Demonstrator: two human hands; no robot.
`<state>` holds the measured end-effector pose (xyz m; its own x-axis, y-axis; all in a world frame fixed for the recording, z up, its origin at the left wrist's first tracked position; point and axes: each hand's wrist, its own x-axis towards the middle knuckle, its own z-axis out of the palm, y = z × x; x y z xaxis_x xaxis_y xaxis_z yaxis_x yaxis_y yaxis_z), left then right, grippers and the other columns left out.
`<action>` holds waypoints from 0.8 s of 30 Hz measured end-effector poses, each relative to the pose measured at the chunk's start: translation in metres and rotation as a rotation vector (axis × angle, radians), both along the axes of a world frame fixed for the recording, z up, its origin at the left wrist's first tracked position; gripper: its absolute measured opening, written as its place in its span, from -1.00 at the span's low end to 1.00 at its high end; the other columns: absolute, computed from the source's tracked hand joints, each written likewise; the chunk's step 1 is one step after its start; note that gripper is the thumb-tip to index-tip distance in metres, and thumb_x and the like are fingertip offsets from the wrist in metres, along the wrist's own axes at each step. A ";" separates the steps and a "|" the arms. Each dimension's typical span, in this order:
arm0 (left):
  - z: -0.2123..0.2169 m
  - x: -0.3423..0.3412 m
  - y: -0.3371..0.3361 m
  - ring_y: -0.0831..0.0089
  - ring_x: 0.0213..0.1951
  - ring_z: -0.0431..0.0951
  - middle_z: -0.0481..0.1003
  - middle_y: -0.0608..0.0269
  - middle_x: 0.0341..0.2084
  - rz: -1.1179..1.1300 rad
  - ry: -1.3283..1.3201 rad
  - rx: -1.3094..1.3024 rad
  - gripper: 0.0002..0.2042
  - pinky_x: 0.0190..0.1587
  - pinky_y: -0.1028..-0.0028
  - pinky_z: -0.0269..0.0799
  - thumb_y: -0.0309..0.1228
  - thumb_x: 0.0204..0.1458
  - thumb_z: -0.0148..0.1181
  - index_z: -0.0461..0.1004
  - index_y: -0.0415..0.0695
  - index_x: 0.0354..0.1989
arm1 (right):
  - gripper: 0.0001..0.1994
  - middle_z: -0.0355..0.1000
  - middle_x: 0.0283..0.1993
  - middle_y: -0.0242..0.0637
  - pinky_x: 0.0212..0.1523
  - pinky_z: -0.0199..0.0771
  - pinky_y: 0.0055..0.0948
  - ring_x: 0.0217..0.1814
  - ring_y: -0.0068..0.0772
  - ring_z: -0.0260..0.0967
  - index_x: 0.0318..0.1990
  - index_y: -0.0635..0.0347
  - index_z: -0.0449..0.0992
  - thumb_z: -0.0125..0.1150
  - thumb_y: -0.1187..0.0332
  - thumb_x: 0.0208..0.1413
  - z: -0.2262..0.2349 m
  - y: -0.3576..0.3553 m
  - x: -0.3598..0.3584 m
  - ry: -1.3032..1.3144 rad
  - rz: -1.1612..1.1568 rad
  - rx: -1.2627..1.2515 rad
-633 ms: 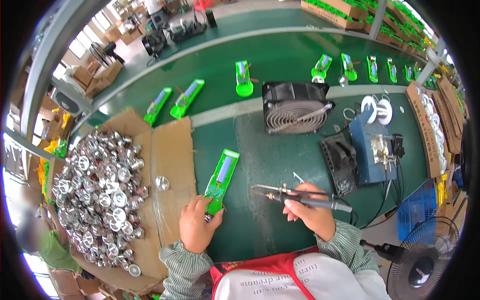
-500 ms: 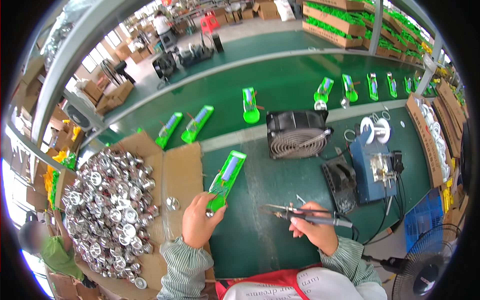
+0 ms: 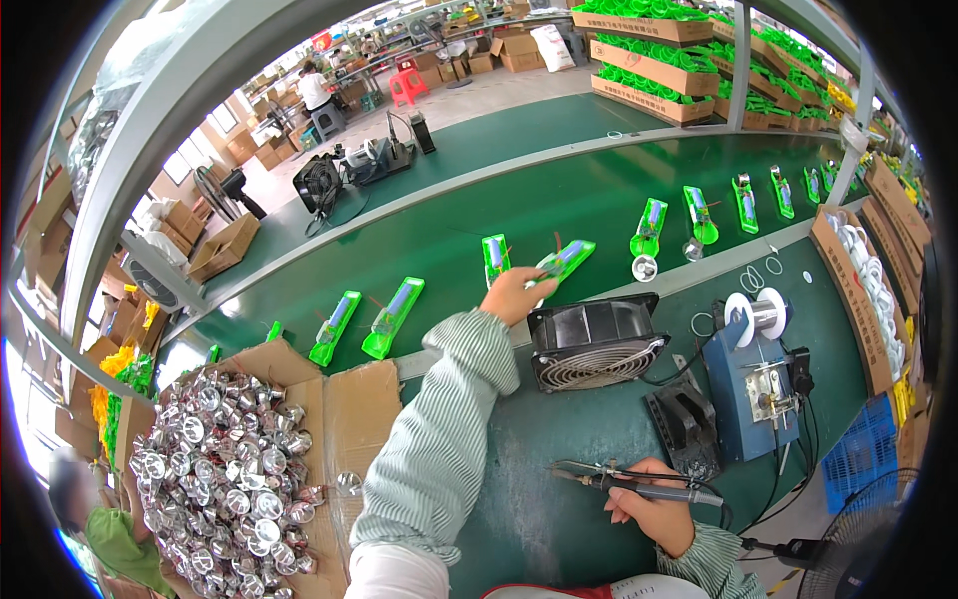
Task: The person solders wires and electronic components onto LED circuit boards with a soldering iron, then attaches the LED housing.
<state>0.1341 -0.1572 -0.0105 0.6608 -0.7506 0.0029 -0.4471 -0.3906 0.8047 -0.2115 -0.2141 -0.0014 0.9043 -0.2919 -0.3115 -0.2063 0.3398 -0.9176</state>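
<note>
A green belt [image 3: 599, 175] crosses, a pale rail [image 3: 723, 256] along its near edge; the worktop [image 3: 529, 519] adjoins, its left side taken by a carton [image 3: 364, 394] heaped with silver cups [image 3: 235, 479]. The left sleeve [image 3: 429, 459] stretches over the worktop. A blue machine [image 3: 733, 389], a boxy black fan [image 3: 589, 334] close beside the sleeve, and a black stand [image 3: 684, 424] hem in the right; room to move lies between stand and sleeve. The right hand [image 3: 654, 511] wraps round a soldering iron [image 3: 659, 489]; the left hand [image 3: 515, 294] pinches a green housing [image 3: 571, 258] over the belt

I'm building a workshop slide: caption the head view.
The left hand holds a green casing at the belt; the right hand holds a soldering iron.
</note>
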 end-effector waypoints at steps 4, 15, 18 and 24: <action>-0.020 0.022 -0.031 0.29 -0.11 0.42 0.43 0.06 -0.15 0.061 0.083 -0.290 -0.54 -0.04 0.45 0.30 -0.30 0.00 0.09 0.25 -0.23 0.07 | -0.82 0.44 -0.50 -0.13 -0.53 0.42 -0.59 -0.56 -0.53 0.39 -0.33 0.41 0.30 0.15 0.53 -0.04 -0.001 -0.001 0.005 0.017 -0.013 0.001; -0.019 -0.002 0.002 0.03 -0.17 0.40 0.17 0.06 0.01 0.301 -0.555 0.478 -0.45 -0.17 0.25 0.44 -0.36 -0.10 0.12 0.15 0.21 0.13 | -0.84 0.42 -0.53 -0.10 -0.58 0.40 -0.58 -0.60 -0.49 0.37 -0.32 0.38 0.27 0.11 0.56 -0.04 -0.001 -0.001 0.003 -0.051 -0.039 -0.035; -0.018 -0.017 0.026 0.02 -0.22 0.42 0.21 0.04 -0.01 0.334 -0.570 0.443 -0.39 -0.19 0.23 0.44 -0.43 -0.10 0.08 0.07 0.19 0.19 | -0.85 0.41 -0.55 -0.09 -0.62 0.38 -0.58 -0.64 -0.48 0.35 -0.33 0.34 0.25 0.08 0.58 -0.05 0.001 0.003 -0.001 -0.037 -0.046 -0.080; 0.005 -0.112 0.098 -0.04 -0.20 0.39 0.17 0.02 0.05 0.252 -0.499 0.372 -0.32 -0.11 0.19 0.38 -0.49 -0.13 0.08 -0.02 0.08 0.23 | -0.85 0.42 -0.54 -0.11 -0.61 0.37 -0.62 -0.61 -0.52 0.36 -0.32 0.33 0.26 0.09 0.56 -0.02 0.003 0.007 -0.019 -0.089 -0.063 -0.114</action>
<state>0.0226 -0.0588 -0.0057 0.8026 -0.5834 0.1243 -0.5893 -0.7431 0.3172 -0.2303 -0.2071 0.0019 0.9058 -0.3778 -0.1920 -0.1037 0.2417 -0.9648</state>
